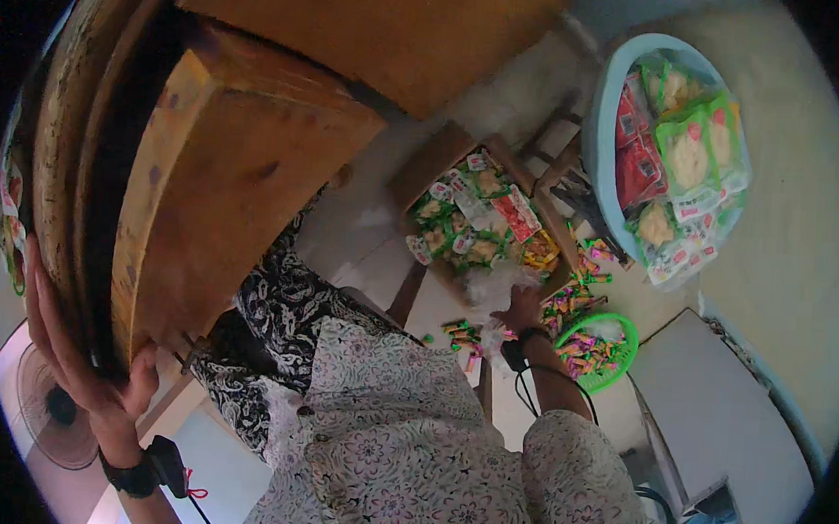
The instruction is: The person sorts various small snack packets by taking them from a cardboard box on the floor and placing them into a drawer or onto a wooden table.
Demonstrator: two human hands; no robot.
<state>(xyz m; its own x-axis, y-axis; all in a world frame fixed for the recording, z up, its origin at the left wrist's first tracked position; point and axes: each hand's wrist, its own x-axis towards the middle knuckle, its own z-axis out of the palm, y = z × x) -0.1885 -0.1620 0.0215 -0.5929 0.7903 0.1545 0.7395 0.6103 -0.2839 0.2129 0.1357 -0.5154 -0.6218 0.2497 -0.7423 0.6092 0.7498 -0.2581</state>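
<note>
At the far left, my left hand [79, 365] wraps a wooden edge [125, 275], with straight fingers on its outer side and the thumb on its inner side. Its fingertips are beside some packets [11, 198] at the picture's rim. My right hand [520, 310] has hold of clear, crumpled plastic film [489, 287] at the near edge of a cardboard box [454, 281]. Green-and-clear food packets [483, 251], a red packet [517, 214] and yellow packets [539, 250] fill the box. My right fingers are partly blurred.
Right of the box, a light-blue tub [600, 136] holds green and red food packets. Small wrapped pieces [574, 298] lie scattered below it and also fill a green plastic basket [632, 344]. Large wooden furniture [254, 161] rises at upper left. A round fan [60, 407] is at lower left.
</note>
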